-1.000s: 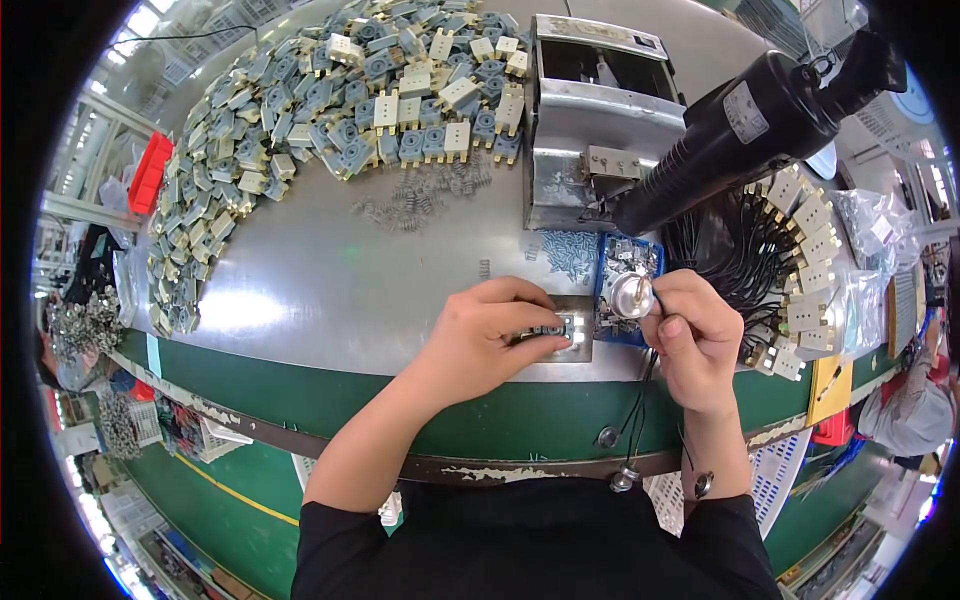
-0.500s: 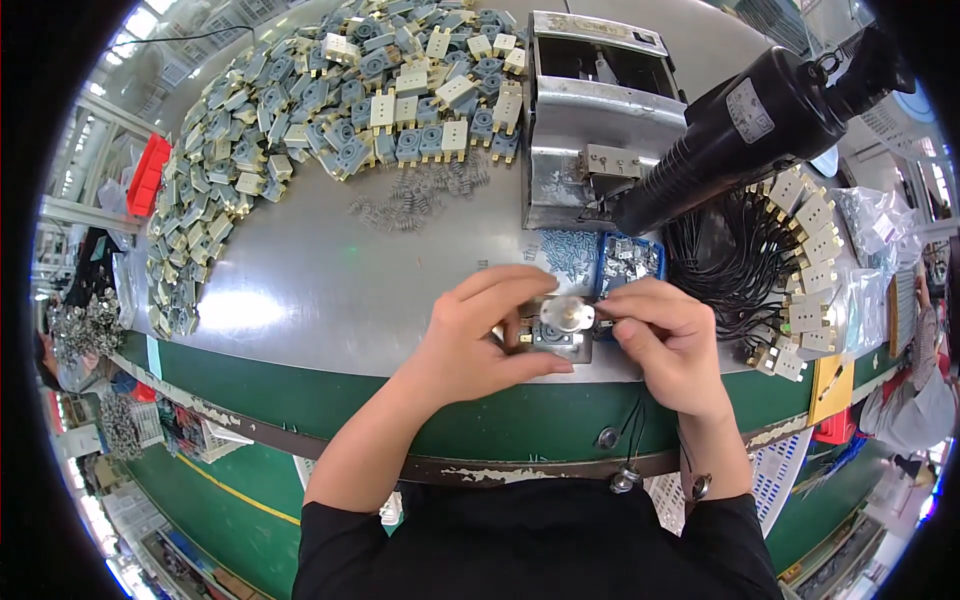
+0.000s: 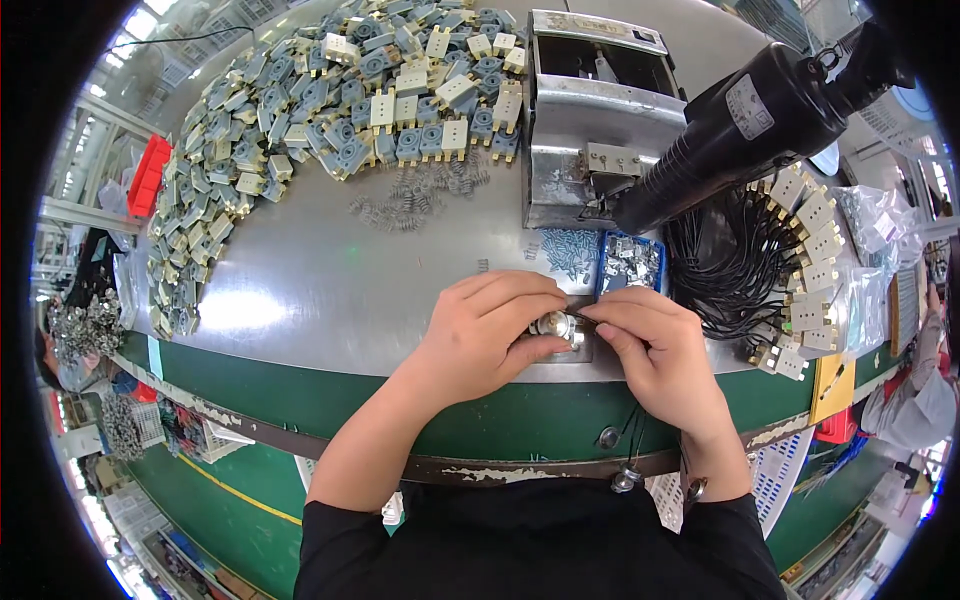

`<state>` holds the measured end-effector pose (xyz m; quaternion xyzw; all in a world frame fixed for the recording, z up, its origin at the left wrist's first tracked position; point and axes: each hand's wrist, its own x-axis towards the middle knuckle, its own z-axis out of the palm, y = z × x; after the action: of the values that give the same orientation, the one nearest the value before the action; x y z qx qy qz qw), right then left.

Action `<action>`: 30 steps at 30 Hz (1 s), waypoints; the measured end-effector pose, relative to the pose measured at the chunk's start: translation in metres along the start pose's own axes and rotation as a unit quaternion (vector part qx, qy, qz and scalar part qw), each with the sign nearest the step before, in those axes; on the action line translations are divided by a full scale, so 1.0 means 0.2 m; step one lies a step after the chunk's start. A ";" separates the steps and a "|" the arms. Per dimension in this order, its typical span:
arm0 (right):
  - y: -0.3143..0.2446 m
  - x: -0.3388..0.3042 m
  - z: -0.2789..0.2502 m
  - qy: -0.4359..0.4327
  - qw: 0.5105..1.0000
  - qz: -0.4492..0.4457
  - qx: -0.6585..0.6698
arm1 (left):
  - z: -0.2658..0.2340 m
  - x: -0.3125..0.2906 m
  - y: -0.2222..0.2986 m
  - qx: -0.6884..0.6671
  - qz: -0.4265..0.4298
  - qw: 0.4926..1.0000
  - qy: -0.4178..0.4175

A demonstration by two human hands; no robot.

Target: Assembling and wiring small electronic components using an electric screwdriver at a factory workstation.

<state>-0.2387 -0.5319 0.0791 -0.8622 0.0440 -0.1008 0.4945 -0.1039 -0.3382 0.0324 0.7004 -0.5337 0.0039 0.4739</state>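
My left hand (image 3: pixel 487 338) is closed around a small round metal part (image 3: pixel 556 324) with a shiny domed centre, its fingers covering much of it. Against the part's right side, my right hand (image 3: pixel 662 345) pinches with thumb and forefinger on a thin dark strand (image 3: pixel 582 313) that looks like wire. Both hands are just above the near edge of the steel tabletop, over a metal piece (image 3: pixel 578 352) mostly hidden by them. Below my right hand, black wires with round metal ends (image 3: pixel 625 480) hang over the table edge.
Grey-and-cream switch blocks (image 3: pixel 400 110) are heaped at the back left, beside loose springs (image 3: pixel 420 190). A metal fixture (image 3: pixel 570 130) and a black cylindrical tool (image 3: pixel 735 125) stand behind my hands. Blue screws (image 3: pixel 568 250), a blue tray (image 3: pixel 632 262) and bundled black cables (image 3: pixel 735 260) lie nearby.
My left fingers have closed further around the metal part, which has shifted slightly left and down. The grey block seen beneath it is now covered. My right fingertips have moved left against it.
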 end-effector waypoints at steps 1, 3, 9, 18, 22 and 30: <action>0.00 0.00 0.00 -0.006 1.000 0.001 -0.025 | 0.01 0.00 -0.01 0.014 0.009 1.000 -0.007; 0.02 -0.01 0.00 -0.012 0.999 0.004 -0.036 | 0.03 -0.01 -0.02 0.026 0.019 0.999 -0.015; 0.06 -0.02 -0.01 -0.038 0.996 -0.008 -0.086 | 0.05 -0.03 -0.04 0.014 0.012 0.998 -0.054; 0.05 -0.02 0.00 -0.065 0.983 -0.048 -0.164 | 0.04 -0.02 -0.06 -0.114 -0.064 0.988 -0.084; 0.08 0.01 -0.01 -0.053 0.975 -0.101 -0.193 | 0.03 -0.01 -0.06 -0.148 -0.106 0.979 -0.098; 0.20 0.10 -0.04 -0.055 0.962 -0.179 -0.201 | 0.04 -0.01 -0.07 -0.167 -0.113 0.975 -0.092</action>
<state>-0.2208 -0.5620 0.0510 -0.9418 -0.1192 -0.1291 0.2867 -0.0979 -0.3424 0.0186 0.6646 -0.4853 -0.2036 0.5304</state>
